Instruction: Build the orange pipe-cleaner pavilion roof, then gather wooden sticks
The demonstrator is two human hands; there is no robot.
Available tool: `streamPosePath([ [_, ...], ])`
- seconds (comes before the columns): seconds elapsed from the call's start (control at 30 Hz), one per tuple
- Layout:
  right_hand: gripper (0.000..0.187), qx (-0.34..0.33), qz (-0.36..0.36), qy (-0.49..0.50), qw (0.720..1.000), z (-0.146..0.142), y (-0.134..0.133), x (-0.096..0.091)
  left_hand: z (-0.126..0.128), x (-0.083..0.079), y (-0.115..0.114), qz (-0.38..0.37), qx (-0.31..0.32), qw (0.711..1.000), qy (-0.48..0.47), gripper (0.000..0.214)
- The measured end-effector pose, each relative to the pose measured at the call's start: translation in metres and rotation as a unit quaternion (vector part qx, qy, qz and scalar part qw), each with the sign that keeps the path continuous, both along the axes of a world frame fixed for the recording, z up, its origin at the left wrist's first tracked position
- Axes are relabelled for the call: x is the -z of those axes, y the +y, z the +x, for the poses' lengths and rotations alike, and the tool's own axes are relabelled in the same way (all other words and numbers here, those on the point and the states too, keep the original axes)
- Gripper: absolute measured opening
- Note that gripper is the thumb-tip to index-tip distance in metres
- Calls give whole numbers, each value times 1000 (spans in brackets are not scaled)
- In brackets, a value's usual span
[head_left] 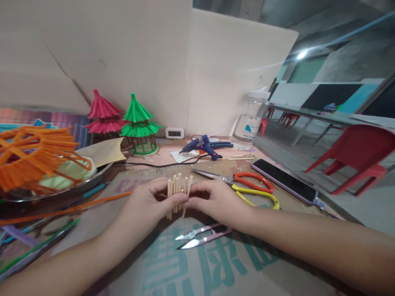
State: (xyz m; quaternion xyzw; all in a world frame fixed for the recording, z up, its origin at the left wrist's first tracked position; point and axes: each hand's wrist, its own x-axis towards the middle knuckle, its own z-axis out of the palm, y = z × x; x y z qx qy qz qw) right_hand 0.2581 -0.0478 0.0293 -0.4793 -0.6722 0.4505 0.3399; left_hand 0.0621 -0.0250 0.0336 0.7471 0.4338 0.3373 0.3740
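My left hand (148, 203) and my right hand (212, 199) meet at the middle of the cardboard work surface (216, 267). Together they pinch a bundle of several short wooden sticks (178, 193), held upright between the fingertips of both hands. The sticks' tops poke up above the fingers. A small pair of thread snips (202, 236) lies just in front of my right wrist. Red-and-yellow-handled scissors (247, 186) lie right behind my right hand.
A blue glue gun (202, 147) with a black cord lies at the back. Green (139, 125) and pink (103, 115) paper pagodas stand by the cardboard wall. An orange pipe-cleaner piece (33, 154) sits on a metal tray at left. A phone (285, 181) lies right; red chair (361, 158) beyond.
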Motion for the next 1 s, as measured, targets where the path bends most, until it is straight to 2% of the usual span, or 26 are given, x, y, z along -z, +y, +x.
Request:
streamPosePath([
  [0.07,7,-14,11,0,1000,-4,2,-2,-1,-1,2,6,-5,1000,13,27],
  [0.23,15,-16,-38,-37,998,-9,6,-6,-2,-1,0,55,-13,998,23,33],
  [0.33,20,-18,-43,-43,998,-8,6,-4,-1,0,-3,82,-6,997,8,32],
  [0.73,31,-12,-19,-79,997,-8,8,4,-1,5,-2,83,18,996,40,37],
  [0.83,28,-24,25,-78,996,-7,10,8,-1,5,-3,67,19,997,36,40],
  [1.0,17,-35,148,-94,984,-5,10,15,-1,3,-6,64,25,998,10,37],
])
